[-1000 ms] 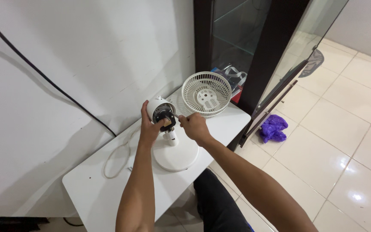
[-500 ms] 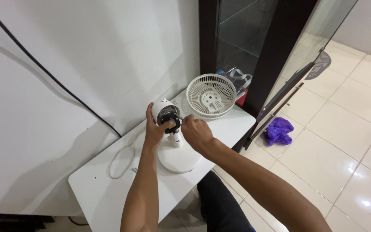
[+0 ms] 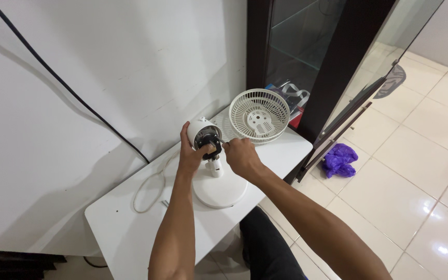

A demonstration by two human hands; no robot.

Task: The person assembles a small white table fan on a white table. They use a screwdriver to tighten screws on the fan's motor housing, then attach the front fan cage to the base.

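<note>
My dark trouser leg (image 3: 265,243) shows just below the near edge of the white tabletop (image 3: 130,228), between my two forearms. On that tabletop the fan's round white base (image 3: 220,191) sits nearest to me, with its short white neck rising from it. Just above the base my left hand (image 3: 190,155) wraps around the white motor housing (image 3: 199,129), fingers clenched on its side and thumb at the dark motor face (image 3: 208,141). My right hand (image 3: 240,155) comes in from the right of the base, its fingers pinched together at that same dark motor face; something thin may be held between them, but I cannot tell what it is. To the left of the base a white cord (image 3: 149,189) lies in a loose loop on the tabletop. Beyond the base, at the far end of the tabletop, the white fan grille (image 3: 259,116) rests tilted, its open side toward me. Behind the grille stands a dark glass cabinet (image 3: 307,52), and a black cable (image 3: 68,88) runs slantwise down the white wall to the left. Far to the right of the base a purple bag (image 3: 339,159) lies on the pale tiled floor (image 3: 421,171).
</note>
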